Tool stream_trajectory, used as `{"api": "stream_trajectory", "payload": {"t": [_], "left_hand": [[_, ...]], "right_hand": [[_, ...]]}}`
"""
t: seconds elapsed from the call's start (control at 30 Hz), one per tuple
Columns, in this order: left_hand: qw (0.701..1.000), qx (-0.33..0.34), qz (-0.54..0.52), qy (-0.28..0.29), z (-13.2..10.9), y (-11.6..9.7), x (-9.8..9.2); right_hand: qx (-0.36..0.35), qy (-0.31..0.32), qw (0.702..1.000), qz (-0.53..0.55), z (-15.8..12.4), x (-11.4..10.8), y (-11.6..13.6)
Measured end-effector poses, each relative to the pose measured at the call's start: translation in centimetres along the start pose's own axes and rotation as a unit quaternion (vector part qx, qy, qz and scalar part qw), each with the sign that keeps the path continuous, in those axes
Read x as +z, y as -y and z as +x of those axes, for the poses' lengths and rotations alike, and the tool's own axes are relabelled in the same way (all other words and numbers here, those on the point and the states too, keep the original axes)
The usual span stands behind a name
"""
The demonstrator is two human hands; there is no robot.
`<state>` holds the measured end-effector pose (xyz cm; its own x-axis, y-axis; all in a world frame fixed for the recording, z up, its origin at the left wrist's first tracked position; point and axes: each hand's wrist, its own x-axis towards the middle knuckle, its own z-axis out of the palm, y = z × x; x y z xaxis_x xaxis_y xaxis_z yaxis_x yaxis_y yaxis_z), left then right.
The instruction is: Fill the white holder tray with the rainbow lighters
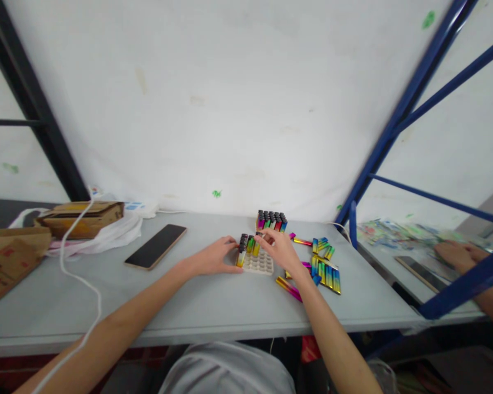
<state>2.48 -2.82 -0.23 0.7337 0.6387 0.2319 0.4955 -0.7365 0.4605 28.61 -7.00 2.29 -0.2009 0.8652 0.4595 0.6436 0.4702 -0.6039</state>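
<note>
Bright, even light; soft detail, edges stretched.

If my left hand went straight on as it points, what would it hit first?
Probably the lighters at the left side of the tray; your left hand may already touch them.

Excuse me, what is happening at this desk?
Someone is working over a pale tray. The left hand is spread at its left side; the right hand is at the top of a shiny lighter. Several lighters stand in the tray; many holes are unfilled. A lighter group stands behind; loose lighters lie to the right.
</note>
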Motion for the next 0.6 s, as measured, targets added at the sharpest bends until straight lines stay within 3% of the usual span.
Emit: {"api": "stream_trajectory", "payload": {"t": [0.43, 0.6], "left_hand": [[1.000, 0.010, -0.001, -0.003, 0.1, 0.3, 0.2], [1.000, 0.010, 0.001, 0.001, 0.1, 0.2, 0.2]], "right_hand": [[-0.054, 0.127, 0.990, -0.017, -0.1, -0.4, 0.5], [0.025, 0.080, 0.985, -0.148, -0.1, 0.8, 1.0]]}}
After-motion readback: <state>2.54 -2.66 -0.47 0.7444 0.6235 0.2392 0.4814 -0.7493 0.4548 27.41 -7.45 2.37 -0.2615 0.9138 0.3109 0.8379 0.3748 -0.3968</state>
